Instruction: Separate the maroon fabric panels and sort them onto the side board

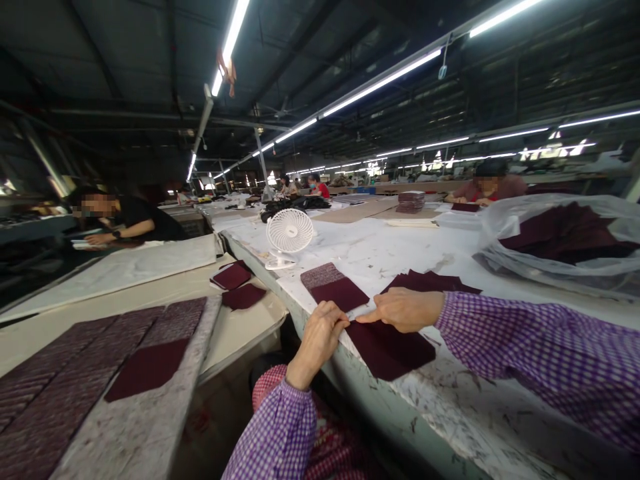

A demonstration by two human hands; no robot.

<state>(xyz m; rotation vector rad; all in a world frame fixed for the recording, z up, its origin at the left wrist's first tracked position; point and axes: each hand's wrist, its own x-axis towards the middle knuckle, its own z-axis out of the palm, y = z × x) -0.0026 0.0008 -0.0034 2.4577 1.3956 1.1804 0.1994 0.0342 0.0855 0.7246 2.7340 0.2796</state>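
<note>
A maroon fabric piece [395,350] lies on the white-topped table [465,413], near its front edge. At the piece's upper left corner, my left hand [320,340] is closed in a pinch on its edge. My right hand [407,310] reaches in from the right and touches the same edge, index finger stretched out and the other fingers curled. Just beyond my hands rests a flat piece with a speckled band and a maroon part [343,293]. Fanned maroon pieces [435,281] lie behind my right hand and are partly hidden by it.
A small white fan [290,232] stands at the table's left edge. On the right sits a clear plastic bag [500,263] of maroon fabric. The lower left table [145,427] bears rows of speckled maroon pieces. Co-workers sit at left and far right. A gap separates the tables.
</note>
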